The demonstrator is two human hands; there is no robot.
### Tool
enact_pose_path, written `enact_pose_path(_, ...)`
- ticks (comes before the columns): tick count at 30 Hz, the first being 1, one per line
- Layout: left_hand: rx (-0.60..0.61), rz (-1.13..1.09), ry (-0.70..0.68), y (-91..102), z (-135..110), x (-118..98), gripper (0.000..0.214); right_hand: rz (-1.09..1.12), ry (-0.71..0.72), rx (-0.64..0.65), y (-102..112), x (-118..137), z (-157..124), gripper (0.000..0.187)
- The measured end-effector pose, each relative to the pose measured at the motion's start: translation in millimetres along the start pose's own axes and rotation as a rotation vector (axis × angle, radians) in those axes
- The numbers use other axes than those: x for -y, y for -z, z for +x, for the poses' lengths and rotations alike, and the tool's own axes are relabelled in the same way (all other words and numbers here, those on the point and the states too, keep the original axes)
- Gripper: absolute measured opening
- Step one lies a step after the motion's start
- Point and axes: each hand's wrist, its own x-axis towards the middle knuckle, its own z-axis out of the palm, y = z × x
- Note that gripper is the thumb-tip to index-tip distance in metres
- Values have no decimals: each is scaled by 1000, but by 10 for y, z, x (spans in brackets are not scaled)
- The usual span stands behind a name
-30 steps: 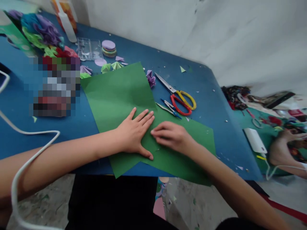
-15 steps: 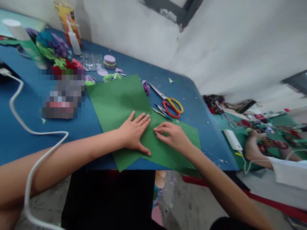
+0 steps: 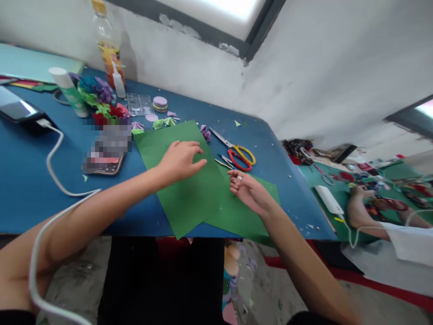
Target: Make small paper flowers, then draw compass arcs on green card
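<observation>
Two sheets of green paper [image 3: 189,203] overlap in front of me, one over the other, their near corners at the table's front edge. My left hand [image 3: 181,160] hovers above the upper sheet, open, thumb and fingers apart and nothing in it. Over the right-hand sheet, my right hand [image 3: 250,192] is turned palm up with curled fingers. A small white piece [image 3: 239,178] shows between its fingertips; its kind is too small to tell. Just beyond that hand lie scissors [image 3: 233,149] with red and yellow handles, beside slim pointed tools [image 3: 225,162].
On the blue table [image 3: 142,207] stand a glue stick [image 3: 71,92], a drink bottle [image 3: 110,49] and a small nozzle bottle [image 3: 118,83]. A phone [image 3: 108,153] lies left of the paper; a white cable [image 3: 56,180] crosses my left forearm. At right, another person's arm [image 3: 361,212] rests at a green table.
My left hand has lifted from its flat press on the paper and moved up and left. The right hand has rolled palm up, showing the white piece. The view has shifted slightly.
</observation>
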Motion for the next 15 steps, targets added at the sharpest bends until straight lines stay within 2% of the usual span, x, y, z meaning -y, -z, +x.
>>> enact_pose_path(1, -19, -31, 44, 109, -43, 8, 32, -58, 5, -7, 7, 11, 51, 30)
enact_pose_path(3, 44, -233, 151, 252, -246, 13, 33, -202, 15, -26, 15, 30, 183, 35)
enact_pose_path(5, 82, -377, 182, 262, -567, 15, 34, -340, 22, -53, 11, 41, 348, 36)
enact_pose_path(8, -67, -410, 228, 73, -1038, 45, 34, -474, 25, -68, -25, 47, 593, 30)
enact_pose_path(10, -186, -445, 281, -82, -1219, 74, 33, -523, 40, -44, -62, 56, 708, 26)
enact_pose_path(12, -245, -478, 281, -185, -1283, 86, 30, -554, 71, -10, -96, 75, 769, 19)
enact_pose_path(15, -227, -522, 246, -231, -1263, 50, 24, -585, 128, 14, -99, 110, 778, 13)
